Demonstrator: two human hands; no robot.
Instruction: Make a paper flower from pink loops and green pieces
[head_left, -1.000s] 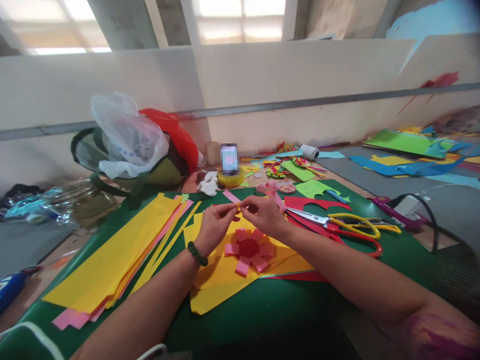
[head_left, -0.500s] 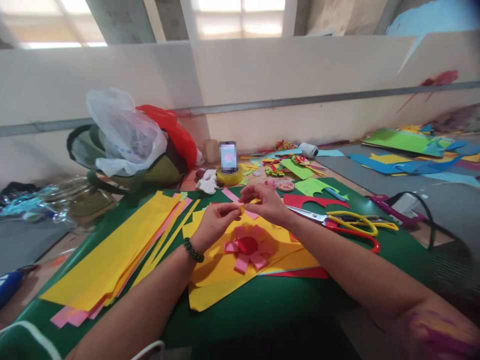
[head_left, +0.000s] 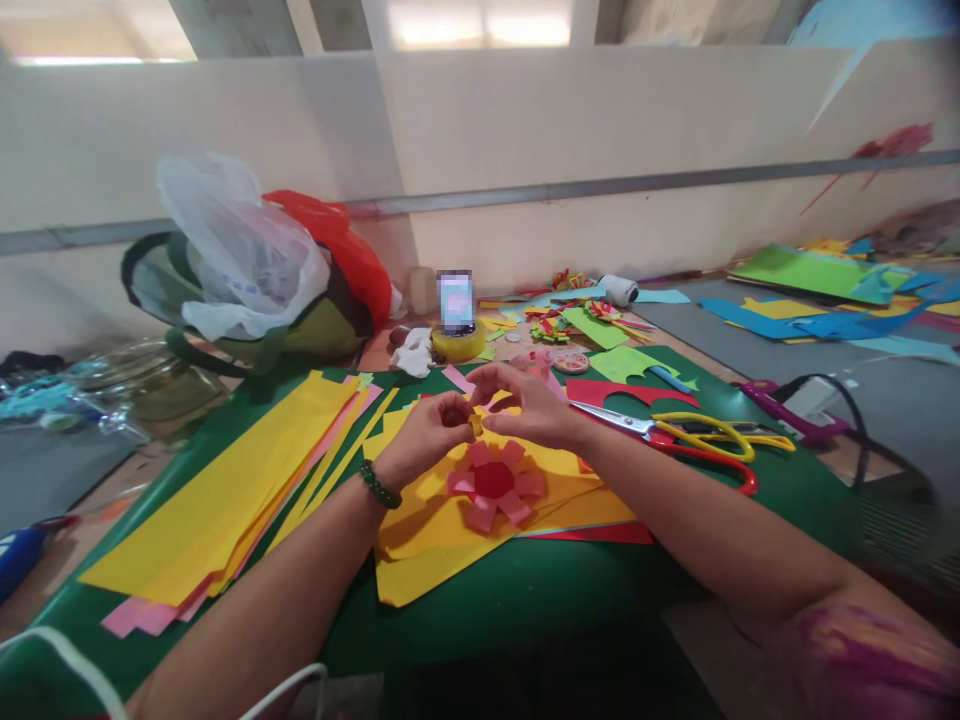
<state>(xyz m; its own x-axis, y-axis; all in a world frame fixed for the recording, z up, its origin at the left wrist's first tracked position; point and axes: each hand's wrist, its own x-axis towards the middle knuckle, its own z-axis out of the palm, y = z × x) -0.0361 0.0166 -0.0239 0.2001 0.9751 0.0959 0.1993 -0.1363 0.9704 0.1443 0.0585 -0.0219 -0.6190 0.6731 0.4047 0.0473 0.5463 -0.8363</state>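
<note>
My left hand (head_left: 435,432) pinches a small rolled yellow paper piece (head_left: 476,426) between thumb and fingers. From the other side, my right hand (head_left: 525,405) curls over the same piece, its thumb and fingertip close against it. Just below both hands lies a paper flower (head_left: 493,480) with a red round centre and pink petals. Yellow paper sheets (head_left: 427,545) are spread under the flower, with red paper showing at their edge. Right of my right hand, scissors (head_left: 675,440) with yellow and red handles rest on the green mat (head_left: 525,610).
Long yellow strips (head_left: 210,490) and pink strips lie at left. Behind stand a phone (head_left: 456,300), a yellow tape roll (head_left: 459,342) and a bag (head_left: 300,330) with plastic bags. Green paper scraps (head_left: 626,365), red scraps and a purple tool (head_left: 795,415) sit toward the right.
My fingers have shifted around the small yellow paper piece, and the right hand has moved slightly left. The view has tilted down a little. The flower stays on the yellow sheets.
</note>
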